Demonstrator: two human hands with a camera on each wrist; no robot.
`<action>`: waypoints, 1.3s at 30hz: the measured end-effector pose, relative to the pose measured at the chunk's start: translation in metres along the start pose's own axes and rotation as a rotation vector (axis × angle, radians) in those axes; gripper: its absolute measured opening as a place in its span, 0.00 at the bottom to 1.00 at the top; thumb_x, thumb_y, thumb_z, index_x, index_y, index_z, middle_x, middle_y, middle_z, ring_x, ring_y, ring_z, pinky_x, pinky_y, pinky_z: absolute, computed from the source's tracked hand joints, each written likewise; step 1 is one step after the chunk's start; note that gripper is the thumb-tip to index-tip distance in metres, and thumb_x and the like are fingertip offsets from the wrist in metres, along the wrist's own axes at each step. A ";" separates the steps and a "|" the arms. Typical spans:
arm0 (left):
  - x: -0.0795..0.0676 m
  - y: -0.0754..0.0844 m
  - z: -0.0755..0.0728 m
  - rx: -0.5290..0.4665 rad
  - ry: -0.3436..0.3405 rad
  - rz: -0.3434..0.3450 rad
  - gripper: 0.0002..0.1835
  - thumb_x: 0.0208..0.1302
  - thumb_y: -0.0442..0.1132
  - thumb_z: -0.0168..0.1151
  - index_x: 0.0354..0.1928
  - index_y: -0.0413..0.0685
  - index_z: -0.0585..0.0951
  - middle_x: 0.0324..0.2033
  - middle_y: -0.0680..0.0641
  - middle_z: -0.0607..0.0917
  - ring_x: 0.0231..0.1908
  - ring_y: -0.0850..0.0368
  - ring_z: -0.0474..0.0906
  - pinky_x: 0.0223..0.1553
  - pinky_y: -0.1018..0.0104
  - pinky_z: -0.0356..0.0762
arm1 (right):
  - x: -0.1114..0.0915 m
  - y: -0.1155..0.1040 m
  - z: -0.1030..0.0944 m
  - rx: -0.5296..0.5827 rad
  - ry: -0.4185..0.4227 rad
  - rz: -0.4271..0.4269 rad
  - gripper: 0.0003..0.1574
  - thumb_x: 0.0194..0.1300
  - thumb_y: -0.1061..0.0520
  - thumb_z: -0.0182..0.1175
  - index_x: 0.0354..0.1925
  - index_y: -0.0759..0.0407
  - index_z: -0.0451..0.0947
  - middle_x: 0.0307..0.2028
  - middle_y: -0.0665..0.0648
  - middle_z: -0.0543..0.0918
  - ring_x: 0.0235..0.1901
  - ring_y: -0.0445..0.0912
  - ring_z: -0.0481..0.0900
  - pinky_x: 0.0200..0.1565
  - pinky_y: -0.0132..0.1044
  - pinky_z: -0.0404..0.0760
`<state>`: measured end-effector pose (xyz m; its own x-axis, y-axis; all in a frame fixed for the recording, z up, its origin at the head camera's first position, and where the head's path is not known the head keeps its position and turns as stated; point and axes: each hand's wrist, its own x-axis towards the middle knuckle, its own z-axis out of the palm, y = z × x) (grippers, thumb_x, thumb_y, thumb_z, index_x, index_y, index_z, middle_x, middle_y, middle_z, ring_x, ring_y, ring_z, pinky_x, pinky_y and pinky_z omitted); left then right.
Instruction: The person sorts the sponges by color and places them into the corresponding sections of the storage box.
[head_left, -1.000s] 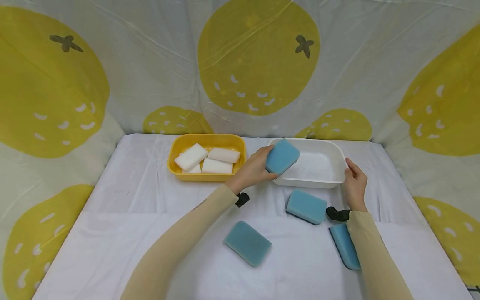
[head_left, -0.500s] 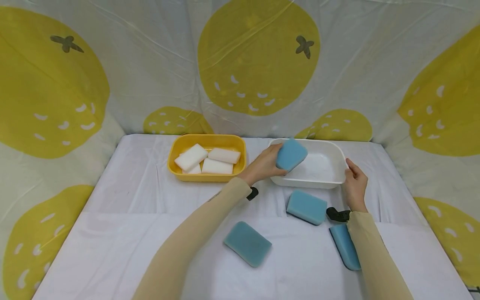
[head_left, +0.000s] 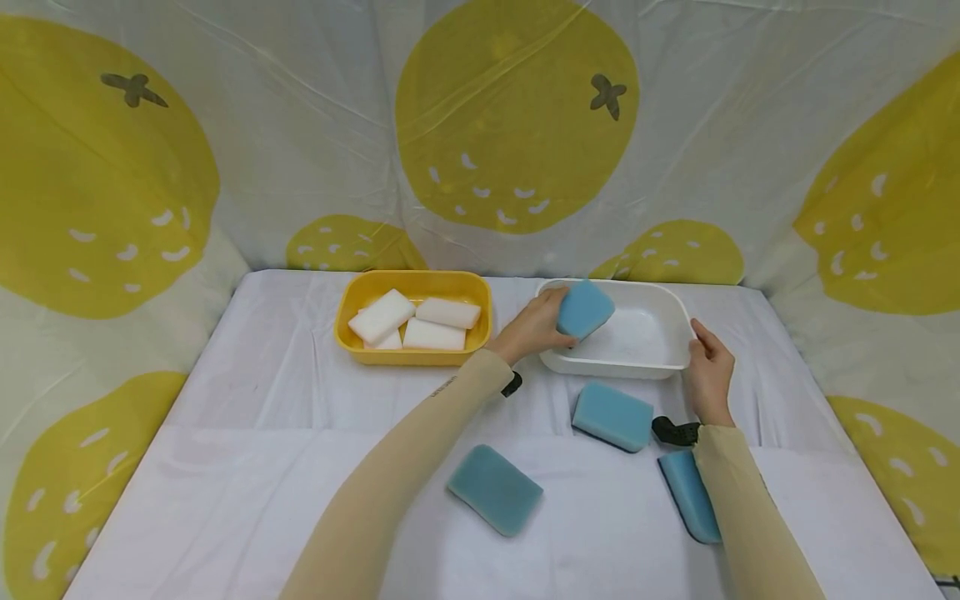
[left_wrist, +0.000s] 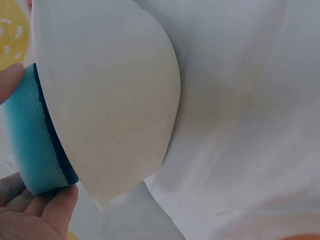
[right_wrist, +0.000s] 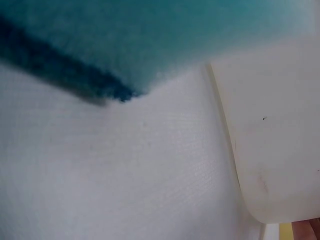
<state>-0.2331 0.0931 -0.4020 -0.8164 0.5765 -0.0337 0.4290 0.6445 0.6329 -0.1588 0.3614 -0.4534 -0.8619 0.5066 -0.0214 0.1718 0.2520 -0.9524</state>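
My left hand grips a blue sponge by its edges over the left part of a white tray. In the left wrist view the thumb and fingers lie at opposite ends of that sponge, its dark scouring side facing the tray's outer wall. At the tray's right end, my right hand pinches the rim between thumb and fingers. Only a bit of the right hand shows in the right wrist view, at the lower right corner.
A yellow tray with several white sponges stands to the left. On the white cloth lie three more blue sponges: one in front of the white tray, one nearer the front, and one partly under the right forearm.
My left hand has carried the blue sponge rightward, from the white tray's left edge to over its inside, and has since slowed. The right hand stays at the rim.
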 end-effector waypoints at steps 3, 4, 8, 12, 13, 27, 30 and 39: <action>0.001 -0.001 0.003 0.005 0.000 -0.008 0.48 0.57 0.45 0.71 0.73 0.38 0.54 0.68 0.39 0.61 0.63 0.50 0.64 0.64 0.66 0.62 | -0.001 0.000 0.000 -0.002 0.000 -0.009 0.28 0.75 0.59 0.37 0.70 0.57 0.61 0.70 0.57 0.60 0.68 0.45 0.57 0.65 0.36 0.62; 0.001 -0.001 0.003 0.004 0.001 -0.007 0.48 0.57 0.44 0.71 0.73 0.37 0.54 0.68 0.39 0.61 0.63 0.49 0.64 0.64 0.66 0.61 | -0.001 -0.001 0.000 -0.004 -0.002 -0.011 0.28 0.75 0.59 0.37 0.70 0.57 0.61 0.70 0.57 0.60 0.68 0.45 0.57 0.65 0.36 0.62; 0.000 -0.001 0.006 0.009 -0.003 -0.001 0.48 0.57 0.45 0.70 0.72 0.37 0.54 0.69 0.39 0.62 0.63 0.49 0.64 0.64 0.66 0.60 | -0.001 -0.001 0.000 -0.002 -0.003 -0.008 0.28 0.75 0.59 0.36 0.70 0.58 0.60 0.70 0.56 0.60 0.68 0.44 0.57 0.64 0.35 0.62; -0.002 -0.002 0.007 0.014 -0.017 0.001 0.46 0.58 0.46 0.69 0.73 0.40 0.56 0.69 0.41 0.62 0.65 0.51 0.62 0.64 0.68 0.60 | -0.001 -0.001 0.001 -0.001 0.002 -0.012 0.28 0.75 0.59 0.37 0.70 0.58 0.60 0.70 0.56 0.61 0.67 0.43 0.58 0.64 0.36 0.63; -0.003 -0.002 0.007 0.014 -0.020 0.002 0.45 0.59 0.45 0.69 0.72 0.40 0.56 0.69 0.42 0.62 0.65 0.52 0.62 0.64 0.68 0.59 | -0.001 -0.001 0.001 -0.001 0.003 -0.016 0.28 0.75 0.59 0.37 0.70 0.59 0.60 0.70 0.56 0.61 0.67 0.43 0.58 0.64 0.36 0.63; -0.013 -0.002 0.001 0.014 -0.018 0.062 0.40 0.62 0.42 0.66 0.71 0.39 0.58 0.68 0.42 0.64 0.66 0.54 0.61 0.65 0.72 0.57 | -0.001 -0.001 0.000 -0.019 -0.005 -0.015 0.28 0.76 0.58 0.36 0.71 0.57 0.60 0.70 0.55 0.60 0.68 0.43 0.57 0.64 0.37 0.62; -0.016 -0.004 0.000 -0.017 -0.003 0.079 0.40 0.62 0.42 0.67 0.71 0.39 0.60 0.67 0.43 0.66 0.66 0.53 0.62 0.64 0.71 0.59 | -0.001 -0.001 0.000 -0.018 -0.008 -0.017 0.28 0.76 0.58 0.36 0.71 0.56 0.60 0.70 0.55 0.60 0.68 0.43 0.57 0.64 0.37 0.63; -0.038 -0.008 -0.007 -0.115 0.064 0.162 0.35 0.63 0.43 0.65 0.69 0.41 0.64 0.66 0.45 0.68 0.66 0.54 0.62 0.64 0.69 0.59 | -0.002 0.001 0.000 -0.010 0.004 -0.032 0.28 0.75 0.58 0.37 0.70 0.57 0.61 0.69 0.56 0.62 0.67 0.43 0.59 0.63 0.34 0.64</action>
<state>-0.2082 0.0625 -0.4008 -0.7645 0.6328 0.1228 0.5132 0.4822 0.7100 -0.1571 0.3606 -0.4547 -0.8653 0.5011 0.0100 0.1489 0.2761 -0.9495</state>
